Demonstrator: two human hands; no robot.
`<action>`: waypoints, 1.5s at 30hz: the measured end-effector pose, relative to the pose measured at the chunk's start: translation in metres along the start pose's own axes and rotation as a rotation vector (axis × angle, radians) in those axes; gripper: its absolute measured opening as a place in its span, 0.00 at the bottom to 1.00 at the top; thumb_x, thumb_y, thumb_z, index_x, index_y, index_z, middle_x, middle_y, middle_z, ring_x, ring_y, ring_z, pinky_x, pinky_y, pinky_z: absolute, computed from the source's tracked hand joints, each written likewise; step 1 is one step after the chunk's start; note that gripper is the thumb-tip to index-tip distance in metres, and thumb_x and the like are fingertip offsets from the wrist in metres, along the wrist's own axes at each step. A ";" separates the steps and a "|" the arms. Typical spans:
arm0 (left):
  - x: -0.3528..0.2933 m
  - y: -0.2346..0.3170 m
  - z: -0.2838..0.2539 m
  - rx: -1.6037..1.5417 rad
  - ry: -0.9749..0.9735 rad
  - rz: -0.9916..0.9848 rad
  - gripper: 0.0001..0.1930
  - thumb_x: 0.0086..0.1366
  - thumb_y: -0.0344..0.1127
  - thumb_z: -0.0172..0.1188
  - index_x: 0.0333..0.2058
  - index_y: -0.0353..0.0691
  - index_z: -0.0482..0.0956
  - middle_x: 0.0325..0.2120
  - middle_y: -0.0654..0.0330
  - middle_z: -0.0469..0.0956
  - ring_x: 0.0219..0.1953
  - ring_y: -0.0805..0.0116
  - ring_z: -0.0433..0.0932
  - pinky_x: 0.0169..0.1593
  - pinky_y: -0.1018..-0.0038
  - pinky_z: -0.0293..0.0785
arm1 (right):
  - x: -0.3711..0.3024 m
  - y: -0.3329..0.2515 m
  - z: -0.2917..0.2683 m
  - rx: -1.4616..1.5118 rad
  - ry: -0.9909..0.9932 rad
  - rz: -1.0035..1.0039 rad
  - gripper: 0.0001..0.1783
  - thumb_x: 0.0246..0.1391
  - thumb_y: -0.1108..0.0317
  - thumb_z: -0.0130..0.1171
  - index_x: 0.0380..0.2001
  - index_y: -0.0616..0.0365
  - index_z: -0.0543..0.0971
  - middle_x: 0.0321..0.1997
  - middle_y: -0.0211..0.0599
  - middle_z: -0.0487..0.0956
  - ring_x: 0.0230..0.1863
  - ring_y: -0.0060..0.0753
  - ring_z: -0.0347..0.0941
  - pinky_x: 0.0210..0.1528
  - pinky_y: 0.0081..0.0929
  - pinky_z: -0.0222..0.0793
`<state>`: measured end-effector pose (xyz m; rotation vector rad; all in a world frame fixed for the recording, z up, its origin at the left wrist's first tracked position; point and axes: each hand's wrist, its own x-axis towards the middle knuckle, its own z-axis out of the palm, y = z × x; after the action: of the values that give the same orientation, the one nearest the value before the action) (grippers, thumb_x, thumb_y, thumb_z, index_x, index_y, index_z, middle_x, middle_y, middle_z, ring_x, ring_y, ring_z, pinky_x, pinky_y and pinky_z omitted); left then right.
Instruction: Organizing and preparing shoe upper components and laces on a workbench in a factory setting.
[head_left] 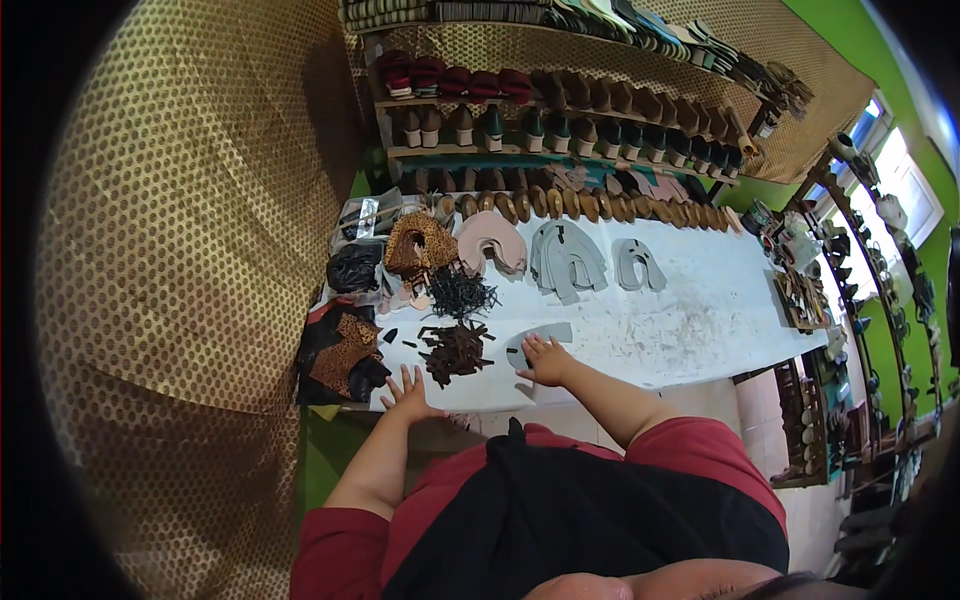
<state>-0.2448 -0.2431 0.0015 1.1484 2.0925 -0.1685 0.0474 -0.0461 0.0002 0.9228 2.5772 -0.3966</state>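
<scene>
My right hand (545, 361) lies flat with spread fingers on a grey curved shoe upper piece (556, 331) near the front of the white table. Part of that piece is hidden under the hand. A small dark mark or patch shows on it by my fingers. At the table's front edge my left hand (409, 402) rests with its fingers apart, holding nothing. Between the hands, slightly farther back, is a pile of short brown strips (455, 352). Behind it sits a heap of thin black strips (460, 293). Leopard-print and black pieces (345, 358) lie left of my left hand.
Stacked U-shaped uppers stand farther back: leopard-print (408, 258), pink (512, 250) and grey (545, 262), with a smaller grey stack (628, 268). Wooden shoe lasts (588, 207) line the table's back. Shelves of shoes (535, 128) rise behind; a tray of tools (800, 300) sits right.
</scene>
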 end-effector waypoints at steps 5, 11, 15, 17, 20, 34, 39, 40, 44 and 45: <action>0.003 0.000 -0.003 -0.003 -0.026 -0.012 0.77 0.35 0.68 0.75 0.72 0.57 0.24 0.72 0.59 0.15 0.71 0.36 0.15 0.64 0.28 0.32 | -0.022 0.002 0.007 -0.086 0.042 -0.109 0.51 0.60 0.33 0.46 0.72 0.60 0.48 0.78 0.49 0.42 0.78 0.48 0.40 0.74 0.51 0.42; -0.002 0.006 -0.005 0.001 -0.018 -0.071 0.77 0.36 0.70 0.74 0.71 0.57 0.23 0.72 0.60 0.14 0.71 0.36 0.15 0.65 0.29 0.31 | 0.008 0.005 -0.041 -0.040 -0.259 -0.157 0.50 0.59 0.32 0.44 0.72 0.58 0.51 0.78 0.46 0.43 0.77 0.50 0.41 0.74 0.52 0.43; -0.002 0.014 -0.005 0.001 -0.010 -0.083 0.78 0.34 0.71 0.74 0.71 0.57 0.22 0.72 0.60 0.15 0.72 0.38 0.16 0.65 0.30 0.30 | -0.018 0.016 -0.019 -0.110 -0.144 -0.221 0.50 0.59 0.30 0.42 0.73 0.54 0.50 0.79 0.42 0.42 0.78 0.49 0.41 0.72 0.60 0.43; -0.002 0.015 -0.003 0.018 0.014 -0.100 0.79 0.33 0.70 0.75 0.71 0.57 0.22 0.72 0.60 0.15 0.71 0.38 0.15 0.65 0.29 0.31 | -0.003 0.023 -0.028 -0.037 -0.241 -0.243 0.50 0.59 0.31 0.42 0.73 0.54 0.50 0.79 0.41 0.42 0.78 0.48 0.40 0.72 0.61 0.43; -0.003 0.017 -0.001 0.035 0.055 -0.125 0.81 0.31 0.70 0.77 0.71 0.57 0.22 0.72 0.60 0.15 0.71 0.39 0.14 0.66 0.30 0.32 | 0.021 0.028 -0.044 0.049 -0.376 -0.323 0.47 0.59 0.31 0.42 0.73 0.47 0.50 0.79 0.35 0.42 0.78 0.52 0.37 0.70 0.66 0.43; -0.015 0.032 -0.006 -0.014 0.106 -0.190 0.79 0.30 0.66 0.79 0.72 0.58 0.27 0.74 0.60 0.21 0.73 0.43 0.21 0.69 0.36 0.31 | 0.002 0.037 -0.079 -0.368 -0.472 -0.405 0.46 0.48 0.40 0.64 0.70 0.13 0.54 0.80 0.24 0.38 0.79 0.56 0.28 0.67 0.78 0.35; -0.019 0.035 -0.007 -0.024 0.115 -0.206 0.78 0.31 0.63 0.79 0.72 0.59 0.28 0.74 0.61 0.21 0.74 0.44 0.21 0.69 0.38 0.28 | 0.010 0.024 -0.094 -0.367 -0.495 -0.444 0.49 0.48 0.36 0.62 0.71 0.21 0.52 0.80 0.29 0.41 0.79 0.53 0.30 0.69 0.74 0.34; -0.018 0.035 -0.008 -0.018 0.115 -0.203 0.78 0.31 0.64 0.79 0.72 0.60 0.28 0.74 0.61 0.21 0.74 0.44 0.21 0.69 0.38 0.29 | 0.009 0.020 -0.102 -0.340 -0.495 -0.434 0.51 0.50 0.34 0.60 0.73 0.29 0.51 0.80 0.34 0.41 0.79 0.53 0.30 0.71 0.70 0.34; -0.018 0.033 -0.009 -0.011 0.103 -0.206 0.78 0.31 0.64 0.79 0.72 0.61 0.28 0.73 0.62 0.20 0.74 0.45 0.20 0.69 0.38 0.29 | 0.027 0.040 -0.015 -0.070 0.046 -0.478 0.56 0.52 0.31 0.54 0.74 0.48 0.47 0.79 0.45 0.41 0.79 0.54 0.31 0.73 0.62 0.36; -0.018 0.032 -0.009 -0.013 0.101 -0.209 0.78 0.31 0.64 0.79 0.72 0.61 0.28 0.73 0.62 0.20 0.74 0.45 0.20 0.69 0.38 0.29 | 0.028 0.046 -0.001 -0.077 0.016 -0.599 0.56 0.53 0.31 0.52 0.73 0.54 0.46 0.78 0.48 0.41 0.78 0.55 0.31 0.74 0.59 0.36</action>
<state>-0.2189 -0.2327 0.0263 0.9466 2.2984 -0.1987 0.0573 0.0035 -0.0172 0.1071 2.8207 -0.4393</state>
